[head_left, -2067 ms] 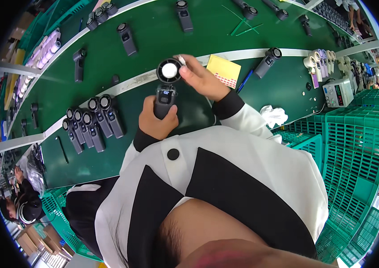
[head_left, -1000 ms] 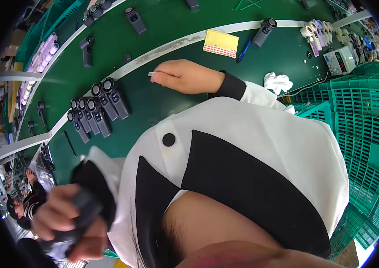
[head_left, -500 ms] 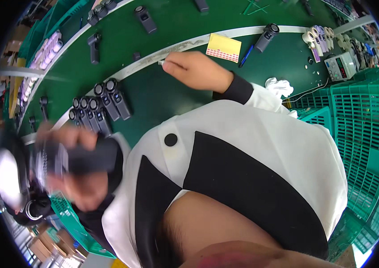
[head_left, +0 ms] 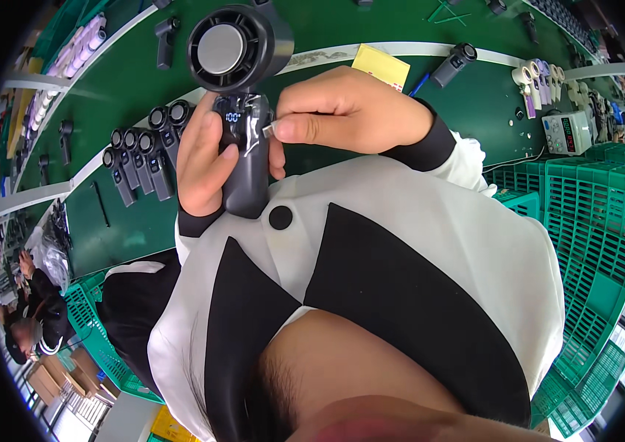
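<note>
A dark grey handheld fan (head_left: 248, 173) is upright in front of my chest, its round head at the top and a small display lit on its handle. My left hand (head_left: 205, 158) is closed around the handle from the left, with the thumb across its front. From the right, my right hand (head_left: 349, 110) pinches a small silver plug (head_left: 268, 130) between thumb and finger, close against the handle's side. Whether the plug touches the fan cannot be made out. Other fingers of my right hand show behind the handle.
Several similar dark fans (head_left: 152, 166) lie in a row at the left. A yellow card (head_left: 382, 66), a blue pen (head_left: 420, 85) and another fan (head_left: 454, 65) are on the green table beyond my right hand. At the right are a white meter (head_left: 567, 132) and green crates (head_left: 592, 214).
My left hand has brought the fan from the far left to the middle, in front of my chest. The silver plug in my right hand is now beside the fan's handle.
</note>
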`<state>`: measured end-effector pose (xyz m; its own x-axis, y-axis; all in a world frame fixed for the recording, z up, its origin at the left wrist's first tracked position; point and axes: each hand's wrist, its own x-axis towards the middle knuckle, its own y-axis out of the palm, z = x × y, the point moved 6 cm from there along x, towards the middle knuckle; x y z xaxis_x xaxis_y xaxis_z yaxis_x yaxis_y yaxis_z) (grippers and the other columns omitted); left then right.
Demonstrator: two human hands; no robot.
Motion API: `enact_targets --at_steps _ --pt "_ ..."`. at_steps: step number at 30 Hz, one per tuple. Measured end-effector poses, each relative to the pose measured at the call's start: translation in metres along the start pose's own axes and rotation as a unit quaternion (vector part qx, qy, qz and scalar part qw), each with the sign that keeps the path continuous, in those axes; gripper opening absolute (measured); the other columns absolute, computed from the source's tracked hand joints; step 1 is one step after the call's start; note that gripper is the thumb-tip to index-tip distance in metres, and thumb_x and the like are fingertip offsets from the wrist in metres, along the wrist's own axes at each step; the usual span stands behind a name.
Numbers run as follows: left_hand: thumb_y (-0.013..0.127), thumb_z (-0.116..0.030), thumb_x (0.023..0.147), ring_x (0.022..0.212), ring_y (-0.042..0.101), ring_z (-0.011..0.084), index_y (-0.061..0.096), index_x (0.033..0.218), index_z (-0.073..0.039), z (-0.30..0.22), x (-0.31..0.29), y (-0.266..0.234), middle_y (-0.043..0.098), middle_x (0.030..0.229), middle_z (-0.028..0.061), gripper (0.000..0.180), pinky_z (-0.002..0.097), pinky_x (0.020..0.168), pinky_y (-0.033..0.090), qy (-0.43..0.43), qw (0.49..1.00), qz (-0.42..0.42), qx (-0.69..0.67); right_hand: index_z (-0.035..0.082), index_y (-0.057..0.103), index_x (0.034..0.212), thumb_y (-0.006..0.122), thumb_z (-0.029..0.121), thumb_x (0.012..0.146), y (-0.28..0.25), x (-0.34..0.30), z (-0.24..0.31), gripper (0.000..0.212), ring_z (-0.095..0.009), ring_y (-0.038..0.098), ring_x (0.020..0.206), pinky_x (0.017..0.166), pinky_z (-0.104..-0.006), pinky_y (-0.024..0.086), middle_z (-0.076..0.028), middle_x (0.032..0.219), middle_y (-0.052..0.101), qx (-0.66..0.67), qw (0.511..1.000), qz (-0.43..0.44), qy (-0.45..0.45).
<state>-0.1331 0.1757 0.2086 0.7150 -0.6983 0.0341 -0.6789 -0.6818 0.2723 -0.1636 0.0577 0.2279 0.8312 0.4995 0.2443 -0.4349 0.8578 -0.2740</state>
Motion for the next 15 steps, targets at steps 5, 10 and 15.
enact_targets --at_steps 5,10,15 --pt "0.032 -0.022 0.085 0.055 0.052 0.0206 0.034 0.107 0.004 0.003 0.002 0.003 0.053 0.068 0.0162 0.034 0.0285 0.053 0.044 0.049 0.998 0.042 -0.015 0.002 0.052 0.072 0.047 0.023 0.088 -0.006 -0.005 0.002 0.027 -0.016 0.05 0.06 0.056 -0.0256 0.04 -0.007 0.066 0.055 -0.047 0.999 -0.006 0.022" --pt "0.03 -0.018 0.086 0.057 0.052 0.0189 0.033 0.11 0.003 0.008 0.001 0.0 0.053 0.079 0.0149 0.032 0.0285 0.055 0.044 0.08 0.993 -0.046 0.08 0.002 0.051 0.073 0.046 0.022 0.088 -0.003 -0.007 -0.006 0.025 -0.017 0.051 0.059 0.055 -0.0264 0.04 -0.007 0.066 0.054 -0.089 0.991 -0.077 0.06" --pt "0.036 -0.028 0.086 0.071 0.05 0.0157 0.028 0.119 0.002 0.034 -0.001 -0.006 0.048 0.093 0.0122 0.046 0.0268 0.06 0.042 0.128 0.991 -0.002 0.04 0.004 0.054 0.079 0.049 0.018 0.085 0.004 -0.006 0.014 0.016 -0.02 0.057 0.061 0.056 -0.029 0.042 -0.006 0.06 0.055 -0.042 0.997 -0.06 0.011"
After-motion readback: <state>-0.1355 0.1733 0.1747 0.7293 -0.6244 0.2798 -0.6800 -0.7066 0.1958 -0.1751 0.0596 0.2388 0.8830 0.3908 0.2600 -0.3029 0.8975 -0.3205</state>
